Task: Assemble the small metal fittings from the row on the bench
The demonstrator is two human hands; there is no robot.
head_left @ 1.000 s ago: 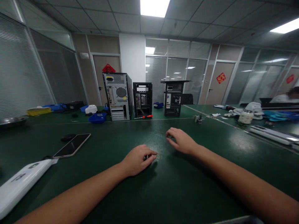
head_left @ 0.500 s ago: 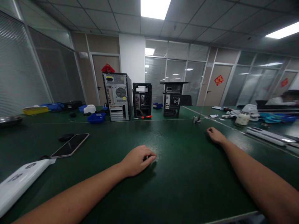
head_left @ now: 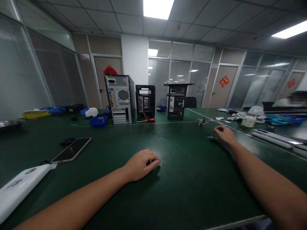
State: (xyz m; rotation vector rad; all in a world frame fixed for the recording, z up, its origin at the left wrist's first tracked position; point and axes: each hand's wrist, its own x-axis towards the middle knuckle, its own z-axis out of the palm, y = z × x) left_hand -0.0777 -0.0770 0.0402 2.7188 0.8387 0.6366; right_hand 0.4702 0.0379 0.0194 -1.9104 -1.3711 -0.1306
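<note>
My left hand (head_left: 142,164) rests on the green table, its fingers closed around a small dark object (head_left: 149,162) that is mostly covered, so its kind does not show. Farther right, my right hand (head_left: 224,134) is raised a little off the tabletop with its fingers loosely bent and nothing visible in them. Just below and left of those fingers lies a small dark piece with a thin pale tip (head_left: 212,138), blurred. Beyond it stand small metal parts (head_left: 201,122) in a cluster.
Three computer cases (head_left: 120,99) stand at the back, with a red-handled screwdriver (head_left: 150,119) before the middle one. To the left are a phone (head_left: 72,150), a white package (head_left: 21,185) and a blue tray (head_left: 98,121). A jar (head_left: 248,121) stands right; a person (head_left: 292,100) sits beyond.
My right hand has lifted and shifted slightly right, and the small dark piece now shows on the table beneath it. My left hand stays where it was.
</note>
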